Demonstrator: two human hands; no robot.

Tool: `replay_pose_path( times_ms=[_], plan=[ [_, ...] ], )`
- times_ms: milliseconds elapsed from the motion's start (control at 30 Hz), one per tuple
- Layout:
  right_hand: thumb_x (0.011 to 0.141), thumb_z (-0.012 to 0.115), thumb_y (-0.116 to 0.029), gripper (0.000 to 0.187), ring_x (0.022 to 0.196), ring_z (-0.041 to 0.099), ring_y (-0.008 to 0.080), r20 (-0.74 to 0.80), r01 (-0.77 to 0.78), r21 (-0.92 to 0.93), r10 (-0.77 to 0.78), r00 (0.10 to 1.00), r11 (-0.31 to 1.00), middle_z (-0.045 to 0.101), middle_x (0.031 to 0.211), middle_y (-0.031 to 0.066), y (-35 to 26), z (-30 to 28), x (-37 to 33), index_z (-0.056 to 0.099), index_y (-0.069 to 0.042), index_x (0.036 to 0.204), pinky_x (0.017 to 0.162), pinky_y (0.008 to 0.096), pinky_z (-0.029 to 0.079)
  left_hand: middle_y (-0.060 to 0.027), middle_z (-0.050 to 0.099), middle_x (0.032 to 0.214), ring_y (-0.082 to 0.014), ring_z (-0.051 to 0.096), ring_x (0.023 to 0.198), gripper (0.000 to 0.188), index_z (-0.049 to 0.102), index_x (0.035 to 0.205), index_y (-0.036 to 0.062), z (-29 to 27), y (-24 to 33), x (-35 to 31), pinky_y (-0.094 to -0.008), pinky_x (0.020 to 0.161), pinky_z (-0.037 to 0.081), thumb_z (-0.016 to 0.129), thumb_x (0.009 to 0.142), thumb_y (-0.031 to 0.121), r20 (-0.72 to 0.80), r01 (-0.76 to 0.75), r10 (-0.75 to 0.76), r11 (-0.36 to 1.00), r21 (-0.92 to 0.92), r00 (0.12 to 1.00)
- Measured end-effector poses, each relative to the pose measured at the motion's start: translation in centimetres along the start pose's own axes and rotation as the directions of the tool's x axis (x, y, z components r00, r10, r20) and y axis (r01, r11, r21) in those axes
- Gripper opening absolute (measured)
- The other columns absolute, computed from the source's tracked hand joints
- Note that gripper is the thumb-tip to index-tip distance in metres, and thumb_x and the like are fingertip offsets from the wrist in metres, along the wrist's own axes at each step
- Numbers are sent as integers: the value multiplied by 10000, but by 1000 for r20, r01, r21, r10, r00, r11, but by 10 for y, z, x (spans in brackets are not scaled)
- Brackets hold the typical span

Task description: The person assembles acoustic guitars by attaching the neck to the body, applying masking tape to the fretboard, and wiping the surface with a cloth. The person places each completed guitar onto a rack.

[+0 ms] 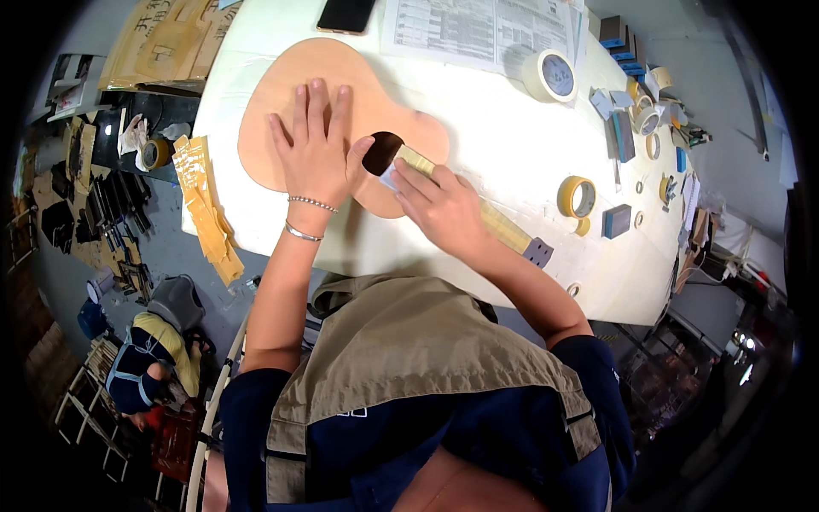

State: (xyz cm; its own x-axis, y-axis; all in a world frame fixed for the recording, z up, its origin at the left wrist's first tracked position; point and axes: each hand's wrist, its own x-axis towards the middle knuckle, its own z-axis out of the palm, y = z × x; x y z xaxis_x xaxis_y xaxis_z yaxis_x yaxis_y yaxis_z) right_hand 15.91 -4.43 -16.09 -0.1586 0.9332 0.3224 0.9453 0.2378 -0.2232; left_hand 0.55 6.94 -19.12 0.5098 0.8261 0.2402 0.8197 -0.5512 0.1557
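Note:
A ukulele of pale, unvarnished wood lies face up on the table, with its round sound hole showing. Yellow masking tape covers much of its neck, which slants toward the lower right and ends in a dark headstock. My left hand rests flat on the top, fingers spread and thumb beside the sound hole. Near the fingerboard's end, my right hand is closed on a small pale bluish piece; its exact kind is hidden by the fingers.
Tape rolls and a grey-blue block lie to the right. Farther back are a white roll, printed sheets and a phone. Used tape strips hang over the left edge. Another person is at lower left.

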Motion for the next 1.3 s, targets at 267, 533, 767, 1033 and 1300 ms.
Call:
replay_pose_path(
  times_ms=[267, 533, 767, 1033, 1300],
  plan=[
    [675, 711, -155, 252, 710, 530, 151, -21, 6, -21, -6, 1000, 1000, 655, 1061, -22, 0, 4, 10, 689, -94, 919, 541, 252, 481, -81, 292, 1476, -285, 254, 1360, 580, 350, 1420, 221, 2, 1, -4, -607, 1040, 159, 371, 915, 507, 13, 4, -5, 1000, 12, 1000],
    [718, 681, -119, 204, 713, 611, 157, -168, -32, 149, 58, 984, 988, 687, 1005, 9, 38, 8, 4, 701, -130, 920, 638, 262, 510, -90, 351, 1433, -282, 270, 1350, 447, 522, 1275, 166, 0, -6, -3, -591, 1064, 100, 489, 890, 391, -31, 17, -28, 949, -315, 999],
    [857, 622, -324, 492, 1305, 340, 355, -64, -623, 24, 623, 780, 782, 300, 1454, 158, 118, -24, -95, 488, -201, 1315, 1037, 619, 212, -73, 356, 1427, -289, 225, 1367, 111, 680, 715, 148, 11, 31, -4, -605, 1075, 28, 642, 787, 224, 3, -88, 96, 929, -359, 995],
    [832, 625, -131, 107, 946, 572, 260, -256, -556, 126, 568, 782, 822, 609, 1119, 73, 61, -10, -120, 697, -88, 898, 820, 351, 454, -60, 333, 1451, -296, 197, 1380, 67, 680, 739, 146, 22, 25, -4, -593, 1068, 45, 696, 748, 210, 70, -74, 103, 940, -334, 992],
    [823, 629, -114, 89, 935, 578, 257, -228, -577, 176, 604, 764, 797, 627, 1056, 64, 63, -7, -124, 687, -68, 873, 768, 343, 482, -76, 325, 1450, -303, 148, 1392, 103, 687, 676, 114, -10, 28, 3, -583, 1075, -20, 710, 746, 186, 235, -12, 140, 880, -474, 962]
  ],
)
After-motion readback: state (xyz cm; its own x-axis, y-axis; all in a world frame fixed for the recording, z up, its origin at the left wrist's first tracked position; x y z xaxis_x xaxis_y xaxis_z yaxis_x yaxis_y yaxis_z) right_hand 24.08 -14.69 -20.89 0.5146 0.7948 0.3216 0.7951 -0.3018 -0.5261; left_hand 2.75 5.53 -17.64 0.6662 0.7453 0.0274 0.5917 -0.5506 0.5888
